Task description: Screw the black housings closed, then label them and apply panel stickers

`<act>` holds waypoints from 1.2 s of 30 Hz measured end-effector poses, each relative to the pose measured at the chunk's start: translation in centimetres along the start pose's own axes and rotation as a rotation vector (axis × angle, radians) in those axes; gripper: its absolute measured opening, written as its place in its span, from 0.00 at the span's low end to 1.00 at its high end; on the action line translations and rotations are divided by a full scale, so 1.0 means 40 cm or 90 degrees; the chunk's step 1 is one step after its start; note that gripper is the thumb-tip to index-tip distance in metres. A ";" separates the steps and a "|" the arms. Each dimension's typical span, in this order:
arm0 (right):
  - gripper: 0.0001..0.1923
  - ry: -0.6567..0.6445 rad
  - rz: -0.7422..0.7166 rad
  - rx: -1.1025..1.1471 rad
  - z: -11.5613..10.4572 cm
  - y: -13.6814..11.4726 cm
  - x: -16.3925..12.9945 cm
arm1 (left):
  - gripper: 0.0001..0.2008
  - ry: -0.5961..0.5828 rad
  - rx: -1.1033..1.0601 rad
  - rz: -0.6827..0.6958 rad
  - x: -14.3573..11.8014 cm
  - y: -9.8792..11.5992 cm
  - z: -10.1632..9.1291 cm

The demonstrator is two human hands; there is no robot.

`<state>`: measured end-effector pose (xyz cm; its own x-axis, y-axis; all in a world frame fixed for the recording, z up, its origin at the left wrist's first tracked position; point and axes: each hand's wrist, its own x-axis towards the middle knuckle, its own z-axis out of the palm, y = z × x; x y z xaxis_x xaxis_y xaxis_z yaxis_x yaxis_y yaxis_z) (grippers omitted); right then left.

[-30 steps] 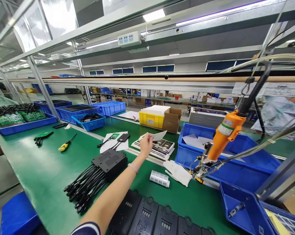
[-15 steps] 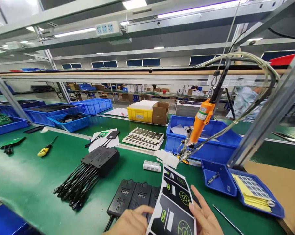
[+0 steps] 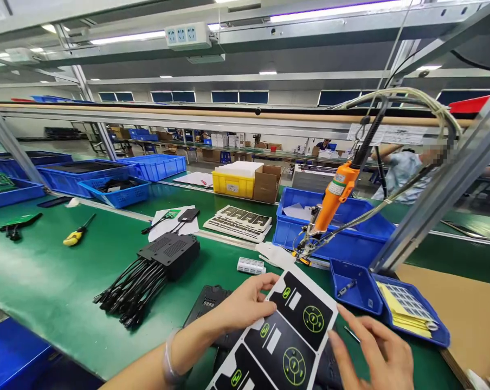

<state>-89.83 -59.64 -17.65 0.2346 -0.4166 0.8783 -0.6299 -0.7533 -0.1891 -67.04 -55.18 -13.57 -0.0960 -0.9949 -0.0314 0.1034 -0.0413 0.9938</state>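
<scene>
A sheet of black labels (image 3: 279, 338) with green markings and a white border is tilted in front of me. My left hand (image 3: 249, 303) pinches its upper left edge between thumb and fingers. At the sheet's right edge, my right hand (image 3: 375, 352) has its fingers apart, with thumb and index fingertips at the border. Under the sheet and my left arm lie black controller boxes (image 3: 207, 304) with digit displays, mostly hidden. To the left, a black box (image 3: 169, 254) with a bundle of black cables (image 3: 129, 298) rests on the green table.
A yellow-handled screwdriver (image 3: 76, 235) lies at left. An orange power screwdriver (image 3: 334, 197) hangs at right before a blue bin (image 3: 289, 233). Small blue trays (image 3: 354, 287) stand nearby. Printed label sheets (image 3: 239, 223) and a white roll (image 3: 251, 265) lie behind. A person (image 3: 405, 170) sits beyond.
My left hand has moved up onto the sheet's upper left edge. The sheet has turned and now covers more of the controller boxes. My right hand's fingers have spread and shifted right.
</scene>
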 end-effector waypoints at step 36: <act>0.19 -0.153 0.879 0.689 0.064 0.224 -0.014 | 0.17 -0.022 1.153 0.077 0.082 -0.056 -0.049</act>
<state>-93.71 -67.45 -20.96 0.1607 -0.9631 -0.2157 0.2578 0.2519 -0.9328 -65.64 -58.51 -16.10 -0.1905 -0.9815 0.0205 -0.9733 0.1861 -0.1340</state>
